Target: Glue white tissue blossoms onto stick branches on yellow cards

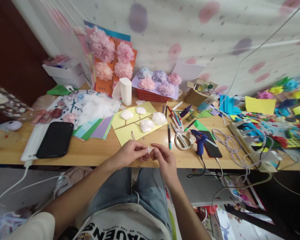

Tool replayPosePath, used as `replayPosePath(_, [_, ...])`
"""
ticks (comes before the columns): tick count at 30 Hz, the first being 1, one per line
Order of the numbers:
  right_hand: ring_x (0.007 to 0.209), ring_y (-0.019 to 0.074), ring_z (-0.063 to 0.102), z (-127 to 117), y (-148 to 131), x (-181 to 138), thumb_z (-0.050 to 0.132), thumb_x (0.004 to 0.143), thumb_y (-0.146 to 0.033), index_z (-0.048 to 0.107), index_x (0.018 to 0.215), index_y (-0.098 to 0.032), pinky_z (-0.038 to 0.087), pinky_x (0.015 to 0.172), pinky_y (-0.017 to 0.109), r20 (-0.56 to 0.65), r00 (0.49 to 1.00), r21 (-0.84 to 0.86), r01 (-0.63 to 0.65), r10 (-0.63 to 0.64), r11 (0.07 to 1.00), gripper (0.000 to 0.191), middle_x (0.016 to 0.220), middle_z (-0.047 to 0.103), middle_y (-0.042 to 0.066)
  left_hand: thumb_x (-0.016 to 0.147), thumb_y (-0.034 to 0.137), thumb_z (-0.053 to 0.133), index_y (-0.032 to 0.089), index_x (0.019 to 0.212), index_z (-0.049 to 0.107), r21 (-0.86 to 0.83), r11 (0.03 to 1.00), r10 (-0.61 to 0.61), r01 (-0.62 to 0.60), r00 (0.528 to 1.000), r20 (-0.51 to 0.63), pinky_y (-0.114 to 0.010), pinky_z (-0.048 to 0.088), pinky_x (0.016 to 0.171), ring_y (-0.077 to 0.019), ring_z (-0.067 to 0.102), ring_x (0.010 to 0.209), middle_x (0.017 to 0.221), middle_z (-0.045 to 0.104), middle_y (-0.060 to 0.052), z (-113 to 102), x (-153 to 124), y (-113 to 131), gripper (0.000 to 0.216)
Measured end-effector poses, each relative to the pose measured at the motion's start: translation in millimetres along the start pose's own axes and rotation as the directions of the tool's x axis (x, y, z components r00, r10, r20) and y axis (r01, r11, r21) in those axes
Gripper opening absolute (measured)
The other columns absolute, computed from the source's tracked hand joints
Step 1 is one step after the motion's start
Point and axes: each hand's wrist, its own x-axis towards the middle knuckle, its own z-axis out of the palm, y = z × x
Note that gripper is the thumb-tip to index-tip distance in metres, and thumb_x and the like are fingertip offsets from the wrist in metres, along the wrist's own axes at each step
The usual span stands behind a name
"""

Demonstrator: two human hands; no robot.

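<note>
My left hand (131,152) and my right hand (164,157) meet at the front edge of the wooden table (95,150). Both pinch a small piece of white tissue paper (149,150) between their fingertips. Just beyond them lies a yellow card (130,128) with a brown branch drawn on it and several white tissue flowers (147,125) stuck along it. A pencil (133,135) rests on the card's near corner.
Scissors (182,140), a blue glue gun (199,140) and loose markers (175,118) lie right of the card. A black phone (55,140) lies at left near coloured paper sheets (95,128). A white tissue roll (125,90) and red basket (151,96) stand behind.
</note>
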Motion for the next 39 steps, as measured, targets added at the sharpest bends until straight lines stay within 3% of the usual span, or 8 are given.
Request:
replayPosePath(4, [0.069, 0.0159, 0.067, -4, -2, 7, 0.075, 0.082, -0.045, 0.077, 0.092, -0.017, 0.053, 0.058, 0.024, 0.109, 0.992, -0.010, -0.068, 0.069, 0.998, 0.030, 0.080, 0.075, 0.006, 0.076, 0.049, 0.079, 0.014, 0.080, 0.077, 0.066, 0.998, 0.015, -0.018, 0.999, 0.050, -0.024, 0.055, 0.063, -0.0147, 0.067, 0.065, 0.074, 0.074, -0.007, -6, 4, 2, 0.035])
replayPosePath(14, [0.070, 0.0166, 0.068, 7, 3, 19, 0.069, 0.086, -0.039, 0.072, 0.081, -0.017, 0.054, 0.061, 0.025, -0.044, 0.998, -0.062, 0.042, -0.045, 0.997, 0.022, 0.077, 0.073, 0.005, 0.078, 0.044, 0.075, 0.015, 0.083, 0.071, 0.148, 0.984, 0.102, -0.101, 0.995, -0.001, -0.024, 0.054, 0.060, -0.0143, 0.066, 0.065, 0.077, 0.072, -0.005, -8, 16, 8, 0.030])
replayPosePath(19, [0.075, 0.0174, 0.067, 7, 11, 19, 0.062, 0.093, -0.036, 0.070, 0.100, -0.018, 0.056, 0.063, 0.028, -0.191, 0.951, -0.286, 0.182, -0.242, 0.941, 0.021, 0.085, 0.071, 0.006, 0.081, 0.031, 0.070, 0.017, 0.083, 0.078, 0.495, 0.834, 0.343, -0.246, 0.932, -0.116, -0.027, 0.053, 0.069, -0.0195, 0.069, 0.075, 0.083, 0.077, -0.006, -20, 36, 14, 0.016])
replayPosePath(21, [0.081, 0.0195, 0.067, 9, 14, 13, 0.058, 0.096, -0.030, 0.070, 0.105, -0.019, 0.058, 0.070, 0.033, -0.087, 0.904, -0.483, 0.329, -0.419, 0.811, 0.019, 0.090, 0.070, 0.008, 0.079, 0.025, 0.071, 0.019, 0.081, 0.080, 0.611, 0.744, 0.433, -0.271, 0.892, -0.131, -0.029, 0.052, 0.078, -0.0218, 0.071, 0.084, 0.086, 0.079, -0.007, -29, 51, 15, 0.012])
replayPosePath(23, [0.094, 0.0244, 0.066, 14, 17, 4, 0.059, 0.096, -0.029, 0.070, 0.110, -0.019, 0.058, 0.080, 0.039, 0.185, 0.846, -0.589, 0.503, -0.501, 0.633, 0.021, 0.102, 0.071, 0.012, 0.079, 0.024, 0.071, 0.019, 0.081, 0.081, 0.666, 0.701, 0.450, -0.254, 0.883, -0.137, -0.031, 0.051, 0.079, -0.0227, 0.071, 0.085, 0.088, 0.080, -0.007, -36, 66, 16, 0.011])
replayPosePath(27, [0.117, 0.0341, 0.057, 24, 31, -15, 0.070, 0.090, -0.039, 0.062, 0.130, -0.016, 0.055, 0.095, 0.052, 0.565, 0.718, -0.581, 0.696, -0.406, 0.423, 0.048, 0.129, 0.066, 0.017, 0.082, 0.025, 0.069, 0.019, 0.087, 0.083, 0.724, 0.653, 0.449, -0.223, 0.883, -0.133, -0.032, 0.051, 0.080, -0.0248, 0.073, 0.088, 0.093, 0.081, -0.009, -41, 82, 13, 0.016])
replayPosePath(32, [0.114, 0.0269, 0.059, 16, 45, -25, 0.058, 0.096, -0.011, 0.061, 0.133, -0.017, 0.058, 0.096, 0.044, 0.594, 0.668, -0.520, 0.744, -0.449, 0.419, 0.038, 0.125, 0.069, 0.014, 0.081, 0.022, 0.067, 0.021, 0.085, 0.083, 0.755, 0.631, 0.439, -0.180, 0.885, -0.156, -0.031, 0.052, 0.080, -0.0240, 0.074, 0.087, 0.091, 0.081, -0.007, -38, 79, 11, 0.017])
replayPosePath(39, [0.106, 0.0248, 0.063, -2, 39, -31, 0.047, 0.100, -0.011, 0.059, 0.136, -0.016, 0.062, 0.089, 0.041, 0.600, 0.606, -0.357, 0.787, -0.522, 0.503, 0.037, 0.118, 0.072, 0.014, 0.082, 0.026, 0.067, 0.019, 0.087, 0.081, 0.697, 0.697, 0.442, -0.168, 0.867, -0.232, -0.031, 0.053, 0.078, -0.0240, 0.073, 0.088, 0.092, 0.081, -0.007, -46, 72, 15, 0.016])
